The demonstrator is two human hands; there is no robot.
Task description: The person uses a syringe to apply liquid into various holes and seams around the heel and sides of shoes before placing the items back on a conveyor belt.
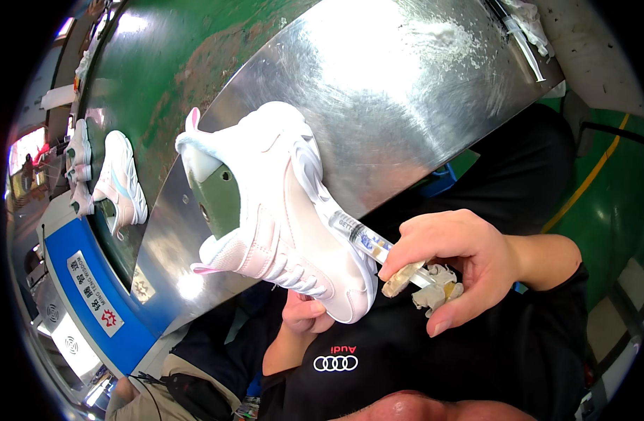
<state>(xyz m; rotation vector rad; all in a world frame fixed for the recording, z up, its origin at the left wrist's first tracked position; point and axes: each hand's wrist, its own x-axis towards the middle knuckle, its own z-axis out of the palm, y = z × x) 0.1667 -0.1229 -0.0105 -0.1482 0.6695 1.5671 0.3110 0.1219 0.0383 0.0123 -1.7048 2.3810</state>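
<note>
Left hand [306, 314] cups the white sneaker [280, 210] toe, right hand [462, 263] pinches a glue syringe [378, 245] at its sole edge — a hard squeeze could smear adhesive onto the upper

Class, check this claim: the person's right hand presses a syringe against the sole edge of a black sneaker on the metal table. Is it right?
Not quite. The head view shows the sneaker is white with pink trim, not black. The right hand does press the syringe against its sole edge, on the metal table.

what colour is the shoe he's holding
White with pale pink trim, seen in the head view.
</note>
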